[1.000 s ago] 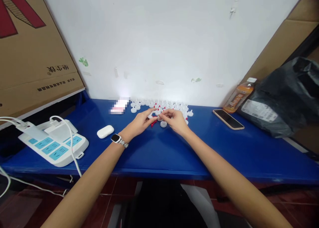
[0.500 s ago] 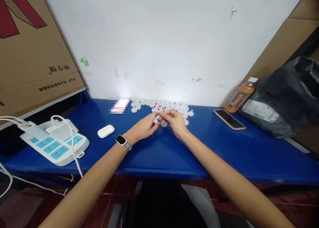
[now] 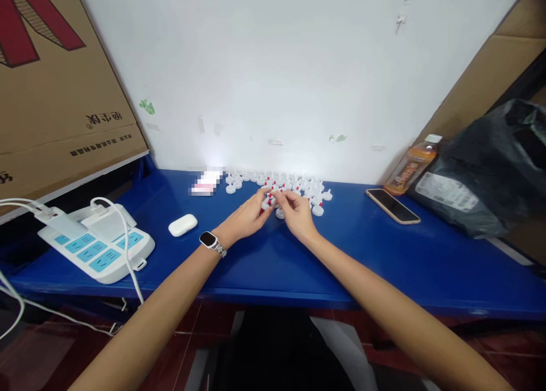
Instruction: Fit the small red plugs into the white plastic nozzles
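My left hand (image 3: pixel 246 217) is closed around a small white nozzle cap (image 3: pixel 268 202), partly hidden by the fingers. Bits of red show by its fingertips. My right hand (image 3: pixel 299 214) pinches at the top of that cap, fingertips meeting those of the left; whether a separate small tip lies between them is hidden. Right behind both hands spreads a cluster of white nozzle caps (image 3: pixel 294 180), several with red tips. One white cap with a red tip (image 3: pixel 318 210) stands just right of my right hand, and a plain white one (image 3: pixel 231 189) stands to the left.
On the blue table (image 3: pixel 273 266) lie a white earbud case (image 3: pixel 183 225) and a power strip (image 3: pixel 115 271) with cables at left. A phone (image 3: pixel 393 205), an orange drink bottle (image 3: pixel 412 166) and a black plastic bag (image 3: pixel 486 163) are at right. A white wall (image 3: pixel 273 66) rises behind.
My right hand has tilted and drawn slightly left over the cap, its fingers closer together. The left hand stays nearly in place. The whole view has shifted slightly.
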Available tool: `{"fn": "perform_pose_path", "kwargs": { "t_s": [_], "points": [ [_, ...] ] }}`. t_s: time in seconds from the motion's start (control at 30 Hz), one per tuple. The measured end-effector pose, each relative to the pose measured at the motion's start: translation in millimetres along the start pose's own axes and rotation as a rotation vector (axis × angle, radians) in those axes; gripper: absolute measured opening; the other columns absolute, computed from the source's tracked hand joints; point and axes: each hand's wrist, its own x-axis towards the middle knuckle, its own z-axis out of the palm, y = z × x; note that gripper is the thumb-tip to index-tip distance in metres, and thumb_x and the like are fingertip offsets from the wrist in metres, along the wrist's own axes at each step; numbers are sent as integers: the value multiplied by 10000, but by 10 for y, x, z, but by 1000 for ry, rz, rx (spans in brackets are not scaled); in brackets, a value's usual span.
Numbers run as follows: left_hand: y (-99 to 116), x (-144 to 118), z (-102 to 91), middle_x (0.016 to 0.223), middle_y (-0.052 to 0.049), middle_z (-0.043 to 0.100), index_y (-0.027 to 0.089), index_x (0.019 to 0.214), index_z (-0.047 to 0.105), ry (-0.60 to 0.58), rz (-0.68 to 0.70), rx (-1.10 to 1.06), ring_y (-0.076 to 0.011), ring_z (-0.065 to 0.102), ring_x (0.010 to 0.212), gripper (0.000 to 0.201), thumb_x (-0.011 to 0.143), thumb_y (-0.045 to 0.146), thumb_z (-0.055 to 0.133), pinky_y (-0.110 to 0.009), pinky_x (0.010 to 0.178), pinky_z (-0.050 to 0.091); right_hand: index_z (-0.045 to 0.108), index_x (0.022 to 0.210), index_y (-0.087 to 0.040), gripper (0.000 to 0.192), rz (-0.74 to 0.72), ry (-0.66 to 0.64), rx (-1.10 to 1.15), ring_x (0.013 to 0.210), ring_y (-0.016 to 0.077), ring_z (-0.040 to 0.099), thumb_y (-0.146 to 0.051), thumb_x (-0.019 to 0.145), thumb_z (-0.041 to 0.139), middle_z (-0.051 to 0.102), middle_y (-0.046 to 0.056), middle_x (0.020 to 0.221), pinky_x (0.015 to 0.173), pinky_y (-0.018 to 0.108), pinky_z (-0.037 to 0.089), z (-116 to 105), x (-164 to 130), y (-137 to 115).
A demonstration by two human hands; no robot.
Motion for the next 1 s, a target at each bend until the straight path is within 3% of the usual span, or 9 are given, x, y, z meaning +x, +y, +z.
{"fn": "perform_pose_path", "kwargs": {
  "t_s": [0.2,0.3,0.5,0.63,0.8,0.9,1.0],
  "points": [
    [14,-6,26,1322,-181,601,159,1512,271,7,12,15,-271,669,1104,580,1008,389,442,-396,961,514,540,637,-225,431,32,-40,43,587,137,469,-572,881,616,512,-13,614,554,275,389,-40,40,29],
    [44,-2,28,1371,-183,583,189,1515,280,-2,34,19,-275,670,1099,572,1003,381,449,-407,932,527,547,716,-230,355,16,-43,38,598,130,473,-537,842,673,537,-21,660,570,274,398,-47,54,38],
    [66,-11,2,1269,-152,642,223,1531,265,-18,22,-6,-231,697,861,598,989,369,471,-374,803,539,537,843,-232,335,77,-145,179,605,129,549,-498,786,731,588,-31,677,594,275,438,-35,80,52],
    [31,-11,13,1295,-140,621,230,1506,315,-25,47,-20,-248,674,981,593,956,320,516,-378,849,527,528,830,-225,314,100,-181,189,574,116,525,-462,780,728,562,-46,647,564,261,412,-58,95,67],
    [-198,18,-35,1275,-120,564,201,1370,473,-6,71,45,-244,623,1059,533,857,247,608,-380,919,515,521,819,-228,173,22,-244,-45,585,122,516,-339,820,654,566,-40,664,574,267,398,-137,61,82],
    [-395,24,-123,1131,-85,561,201,1223,579,41,-28,107,-207,625,933,367,858,179,539,-364,843,528,553,826,-224,55,-73,-357,-300,609,131,531,-242,836,604,606,-26,698,618,281,399,-186,41,70],
    [-541,27,-202,1061,-75,550,196,1136,614,117,-132,171,-203,612,889,259,900,222,513,-378,818,525,561,804,-218,53,-139,-406,-530,672,151,568,-174,829,578,642,-18,711,724,311,395,-223,53,47]
  ]
}}
